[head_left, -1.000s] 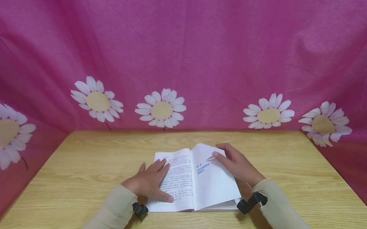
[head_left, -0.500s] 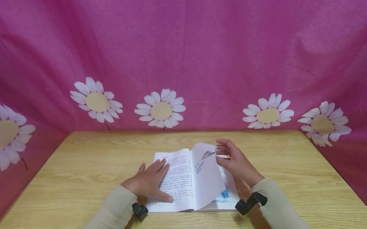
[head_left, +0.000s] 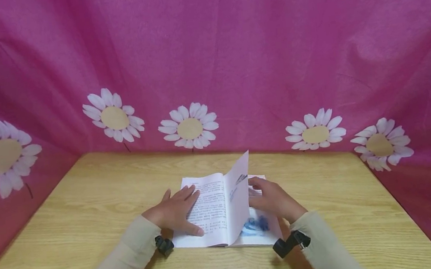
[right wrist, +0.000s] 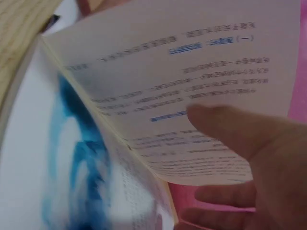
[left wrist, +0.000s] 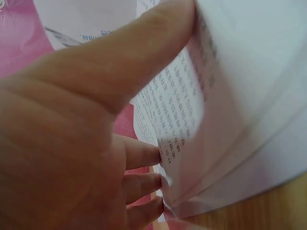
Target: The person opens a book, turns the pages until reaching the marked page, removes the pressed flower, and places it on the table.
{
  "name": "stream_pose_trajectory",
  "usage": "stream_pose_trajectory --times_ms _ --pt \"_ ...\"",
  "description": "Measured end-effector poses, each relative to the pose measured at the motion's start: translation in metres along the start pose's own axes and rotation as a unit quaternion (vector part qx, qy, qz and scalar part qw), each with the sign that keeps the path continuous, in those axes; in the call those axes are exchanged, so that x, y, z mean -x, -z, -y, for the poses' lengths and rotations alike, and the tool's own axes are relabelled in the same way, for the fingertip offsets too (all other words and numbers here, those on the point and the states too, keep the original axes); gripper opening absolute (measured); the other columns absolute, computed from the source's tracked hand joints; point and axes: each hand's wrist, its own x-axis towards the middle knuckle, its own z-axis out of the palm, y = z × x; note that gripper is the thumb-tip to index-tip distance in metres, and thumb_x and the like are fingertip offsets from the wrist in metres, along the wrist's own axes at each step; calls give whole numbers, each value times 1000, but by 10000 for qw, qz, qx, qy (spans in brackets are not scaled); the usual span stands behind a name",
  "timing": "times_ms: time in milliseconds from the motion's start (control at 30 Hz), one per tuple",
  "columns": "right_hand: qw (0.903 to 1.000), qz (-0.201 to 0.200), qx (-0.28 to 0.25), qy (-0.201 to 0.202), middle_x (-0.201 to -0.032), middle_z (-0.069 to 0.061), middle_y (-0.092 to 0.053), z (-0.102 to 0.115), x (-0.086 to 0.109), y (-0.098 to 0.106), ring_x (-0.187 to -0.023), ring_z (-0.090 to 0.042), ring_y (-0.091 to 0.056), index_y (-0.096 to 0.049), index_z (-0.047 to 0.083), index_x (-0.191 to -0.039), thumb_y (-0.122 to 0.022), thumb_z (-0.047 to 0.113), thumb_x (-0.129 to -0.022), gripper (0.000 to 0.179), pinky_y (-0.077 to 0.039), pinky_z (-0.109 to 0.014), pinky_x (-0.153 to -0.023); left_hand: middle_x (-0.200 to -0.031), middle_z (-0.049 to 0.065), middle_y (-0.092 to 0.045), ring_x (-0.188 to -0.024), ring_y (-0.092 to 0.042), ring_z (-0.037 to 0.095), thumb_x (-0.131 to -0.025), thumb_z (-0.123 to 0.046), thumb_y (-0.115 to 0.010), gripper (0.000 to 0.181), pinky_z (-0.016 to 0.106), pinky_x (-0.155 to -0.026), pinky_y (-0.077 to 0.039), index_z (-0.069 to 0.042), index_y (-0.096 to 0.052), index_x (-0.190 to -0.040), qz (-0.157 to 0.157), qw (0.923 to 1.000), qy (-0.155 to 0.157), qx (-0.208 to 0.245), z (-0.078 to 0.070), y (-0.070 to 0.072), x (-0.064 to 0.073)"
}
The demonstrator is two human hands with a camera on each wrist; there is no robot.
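An open book (head_left: 210, 200) with printed pages lies on the table in the head view. My left hand (head_left: 176, 214) rests spread on its left page, thumb toward the lower edge. One leaf (head_left: 239, 205) stands nearly upright from the spine. Behind that leaf is my right hand (head_left: 270, 198); its fingertips are partly hidden there. In the right wrist view the thumb (right wrist: 216, 120) lies straight against the leaf's printed back, the other fingers extended below. Under the leaf, the right page shows a blue picture (head_left: 256, 226).
The wooden table (head_left: 119, 182) extends round the book on all sides. A pink cloth (head_left: 247, 62) with white daisies hangs behind and beside it. Small black wrist cameras sit on both cuffs, the right one (head_left: 286, 245) close to the book's lower right corner.
The leaf has swung up from the right side toward upright, uncovering the blue picture. My right hand has moved left behind it, from holding its edge. The left hand stays put.
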Motion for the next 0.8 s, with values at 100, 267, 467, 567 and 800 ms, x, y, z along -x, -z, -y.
stream_pose_trajectory --times_ms 100,267,467,567,800 --pt "9986 363 137 357 -133 -14 -57 2 3 -7 -126 -34 -50 -55 8 -133 -74 40 -82 63 -39 -53 -103 -161 4 -13 -148 -9 25 -66 -70 -72 116 58 -114 3 -14 -23 -154 13 10000 -37 87 1 2 0" --pt "9959 552 307 652 -140 -12 -51 5 6 -19 -131 -31 -44 -48 5 -139 -75 48 -79 79 -35 -51 -107 -162 2 -12 -148 -8 23 -67 -73 -70 115 59 -113 4 -17 -21 -155 64 9997 -127 185 7 2 0" --pt "9964 496 312 609 -149 -10 -40 10 7 -34 -138 -29 -35 -39 8 -145 -73 59 -77 92 -29 -53 -110 -162 -1 -11 -148 -6 21 -73 -72 -65 109 59 -113 4 -22 -16 -156 221 9955 -303 868 19 7 0" --pt "9962 472 383 631 -149 -10 -38 12 6 -40 -138 -29 -33 -38 9 -146 -72 60 -76 93 -28 -53 -110 -161 -2 -12 -148 -6 24 -83 -70 -54 95 59 -113 3 -25 -15 -156 335 9892 -276 1402 26 11 -2" --pt "9952 372 690 587 -151 -11 -35 14 8 -49 -139 -30 -30 -35 10 -148 -70 65 -75 97 -27 -52 -111 -161 -6 -12 -147 -4 29 -99 -59 -34 63 58 -114 -4 -34 -19 -154 404 9552 -188 2927 43 16 -1"
